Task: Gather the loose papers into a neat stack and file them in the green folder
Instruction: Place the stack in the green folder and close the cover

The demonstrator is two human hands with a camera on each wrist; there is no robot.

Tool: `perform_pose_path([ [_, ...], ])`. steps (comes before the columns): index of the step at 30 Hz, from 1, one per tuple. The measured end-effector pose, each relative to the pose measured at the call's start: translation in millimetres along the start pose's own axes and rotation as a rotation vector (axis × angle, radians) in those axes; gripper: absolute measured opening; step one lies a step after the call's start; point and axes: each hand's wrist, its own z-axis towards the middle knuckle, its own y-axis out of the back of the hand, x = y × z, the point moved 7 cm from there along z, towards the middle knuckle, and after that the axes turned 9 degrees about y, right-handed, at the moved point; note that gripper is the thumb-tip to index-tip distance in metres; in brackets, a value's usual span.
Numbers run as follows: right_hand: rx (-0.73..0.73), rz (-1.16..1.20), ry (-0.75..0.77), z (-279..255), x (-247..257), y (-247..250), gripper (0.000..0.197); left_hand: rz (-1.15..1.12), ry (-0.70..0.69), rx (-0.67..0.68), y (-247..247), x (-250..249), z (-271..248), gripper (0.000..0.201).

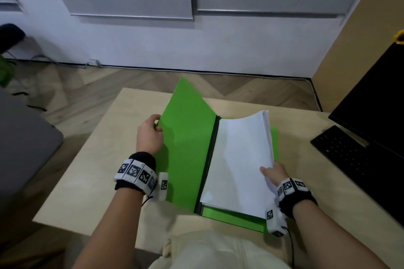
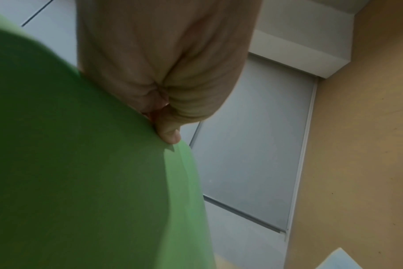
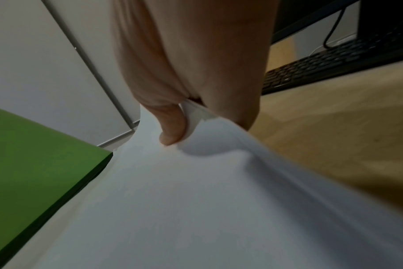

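The green folder lies open on the light wooden table, with a dark spine down its middle. My left hand pinches the outer edge of the raised front cover, thumb on the inside face. A stack of white papers lies on the folder's right half, its far edge bowed upward. My right hand grips the stack's right edge, thumb on top and fingers underneath the papers.
A black keyboard and a black monitor stand at the table's right side. A grey seat sits left of the table. Wooden floor and a white wall lie beyond the far edge.
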Motion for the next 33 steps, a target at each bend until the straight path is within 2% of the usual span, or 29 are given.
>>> perform_pose_path([
  [3, 0.011, -0.107, 0.030, 6.8, -1.0, -17.1, 0.042, 0.004, 0.005, -0.004, 8.1, 3.7, 0.9, 0.043],
  [5, 0.016, -0.161, 0.045, 10.4, -2.8, -23.4, 0.043, 0.022, 0.002, 0.047, 7.3, 2.6, 0.2, 0.041],
  [10, -0.011, -0.315, 0.066, 16.5, 0.7, -20.4, 0.053, -0.015, -0.025, 0.336, 1.8, -6.5, -9.5, 0.028],
  [13, 0.071, -0.540, -0.038, 17.6, -7.0, -13.9, 0.065, -0.042, -0.042, 0.499, 6.0, -12.6, -16.4, 0.026],
  [16, 0.105, -0.660, -0.104, 18.5, 0.2, -3.6, 0.066, -0.127, 0.000, 0.582, 17.5, -18.7, -22.7, 0.024],
  [18, 0.071, -0.636, -0.026, 17.2, 22.0, -2.2, 0.066, -0.148, 0.013, 0.646, 22.6, -25.6, -31.4, 0.026],
  [20, 0.076, -0.545, 0.134, 10.0, 55.7, -11.9, 0.068, -0.201, 0.031, 0.737, 21.7, -33.4, -44.5, 0.028],
  [22, 0.135, -0.411, 0.291, -7.7, 95.9, -30.7, 0.067, -0.254, 0.061, 0.832, 13.2, -41.4, -58.6, 0.029],
  [24, 0.231, -0.283, 0.376, -33.6, 134.5, -50.1, 0.068, -0.205, 0.068, 0.893, -3.6, -45.2, -69.9, 0.030],
  [28, 0.396, -0.092, 0.374, -74.5, 172.5, -61.3, 0.069, -0.073, 0.062, 1.032, -59.1, -41.4, -93.0, 0.033],
  [31, 0.410, -0.168, 0.353, -73.7, 152.3, -40.1, 0.063, 0.011, 0.087, 1.172, -104.9, -24.5, -107.3, 0.036],
  [33, 0.332, -0.177, 0.270, -57.5, 117.0, -13.2, 0.063, 0.006, 0.134, 1.164, -128.9, -7.1, -104.0, 0.036],
])
